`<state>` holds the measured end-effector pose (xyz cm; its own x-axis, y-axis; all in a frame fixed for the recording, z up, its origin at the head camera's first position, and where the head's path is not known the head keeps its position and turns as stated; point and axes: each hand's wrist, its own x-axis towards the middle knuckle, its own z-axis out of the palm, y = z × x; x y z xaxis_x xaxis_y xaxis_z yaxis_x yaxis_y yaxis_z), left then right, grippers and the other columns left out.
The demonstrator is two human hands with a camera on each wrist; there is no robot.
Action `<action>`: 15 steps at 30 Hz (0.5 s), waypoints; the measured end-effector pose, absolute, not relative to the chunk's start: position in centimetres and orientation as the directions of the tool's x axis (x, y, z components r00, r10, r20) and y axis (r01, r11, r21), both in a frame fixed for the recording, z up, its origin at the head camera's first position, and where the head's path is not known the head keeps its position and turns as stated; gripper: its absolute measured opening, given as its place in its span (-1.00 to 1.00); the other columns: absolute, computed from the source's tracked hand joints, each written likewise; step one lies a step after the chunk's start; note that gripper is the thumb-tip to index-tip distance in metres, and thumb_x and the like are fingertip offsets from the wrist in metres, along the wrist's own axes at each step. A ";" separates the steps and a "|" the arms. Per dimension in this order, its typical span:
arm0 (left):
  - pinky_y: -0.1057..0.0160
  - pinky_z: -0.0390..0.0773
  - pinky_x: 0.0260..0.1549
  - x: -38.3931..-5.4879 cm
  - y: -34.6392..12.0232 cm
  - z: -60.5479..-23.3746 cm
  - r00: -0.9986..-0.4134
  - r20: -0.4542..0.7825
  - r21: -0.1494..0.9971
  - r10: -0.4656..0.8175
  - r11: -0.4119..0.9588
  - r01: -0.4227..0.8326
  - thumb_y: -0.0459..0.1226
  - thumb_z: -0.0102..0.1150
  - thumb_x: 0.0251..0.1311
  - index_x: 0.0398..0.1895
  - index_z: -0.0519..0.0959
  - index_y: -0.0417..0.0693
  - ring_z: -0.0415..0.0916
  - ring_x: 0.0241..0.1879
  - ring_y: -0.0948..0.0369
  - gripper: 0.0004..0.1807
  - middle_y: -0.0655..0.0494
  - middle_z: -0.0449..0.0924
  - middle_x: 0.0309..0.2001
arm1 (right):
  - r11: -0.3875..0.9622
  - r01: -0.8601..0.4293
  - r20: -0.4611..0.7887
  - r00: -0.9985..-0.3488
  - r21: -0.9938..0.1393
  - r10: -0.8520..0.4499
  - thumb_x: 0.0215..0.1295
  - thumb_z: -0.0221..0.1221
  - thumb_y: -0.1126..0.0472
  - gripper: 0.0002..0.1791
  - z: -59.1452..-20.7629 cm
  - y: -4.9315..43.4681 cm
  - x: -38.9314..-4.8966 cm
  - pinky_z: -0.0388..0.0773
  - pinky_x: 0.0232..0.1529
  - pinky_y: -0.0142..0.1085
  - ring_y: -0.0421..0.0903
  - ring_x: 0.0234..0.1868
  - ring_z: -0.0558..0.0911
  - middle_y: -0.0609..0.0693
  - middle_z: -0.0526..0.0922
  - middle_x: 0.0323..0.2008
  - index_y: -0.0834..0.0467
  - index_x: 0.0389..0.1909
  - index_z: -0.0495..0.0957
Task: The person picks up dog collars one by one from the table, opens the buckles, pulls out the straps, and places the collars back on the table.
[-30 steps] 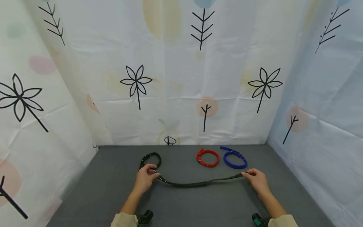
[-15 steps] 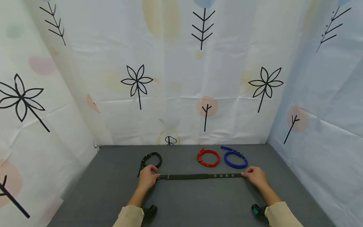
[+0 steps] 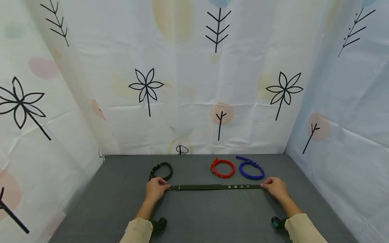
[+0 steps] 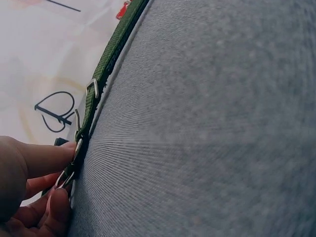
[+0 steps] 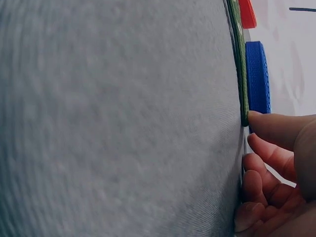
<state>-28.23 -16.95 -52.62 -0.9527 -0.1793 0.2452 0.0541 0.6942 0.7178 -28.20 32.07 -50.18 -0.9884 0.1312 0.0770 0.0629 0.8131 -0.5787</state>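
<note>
A dark green collar (image 3: 200,187) is stretched straight from side to side, low over the grey table, its eyelets toward the right end. My left hand (image 3: 155,189) pinches its buckle end; in the left wrist view the thumb lies on the metal buckle (image 4: 77,148), and a metal loop (image 4: 94,88) sits farther along the strap. At the other end, my right hand (image 3: 276,187) pinches the plain tip between thumb and fingers. In the right wrist view the green strap (image 5: 240,64) overlaps a blue collar (image 5: 257,74) behind it.
Behind the green collar lie a looped black collar (image 3: 170,172) near my left hand, a red collar (image 3: 223,177) and a blue collar with its tail sticking out. The grey table (image 3: 212,219) meets patterned white cloth walls (image 3: 194,128) at the back and sides.
The green collar sagged and was twisted a second ago; now it is pulled straight with its eyelets showing. Both hands have shifted only slightly. The other collars have stayed put.
</note>
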 end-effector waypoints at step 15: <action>0.08 0.46 -0.41 -28.1 -17.6 -52.6 -0.958 0.221 0.744 -0.183 0.666 0.044 -0.25 0.48 0.00 -0.44 0.68 -0.12 0.47 -0.45 0.13 -0.84 0.10 0.58 -0.44 | 0.790 0.005 0.197 -0.967 -0.613 0.159 0.31 0.22 0.12 -0.75 -48.2 30.1 -30.0 0.37 -0.38 -0.13 0.00 -0.43 0.49 0.02 0.58 -0.48 0.25 -0.39 0.59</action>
<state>-28.05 -17.56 -52.63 -0.9579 -0.1834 0.2206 0.0439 0.6663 0.7444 -30.02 30.14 -48.19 -0.9674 0.1595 0.1970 0.0053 0.7898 -0.6133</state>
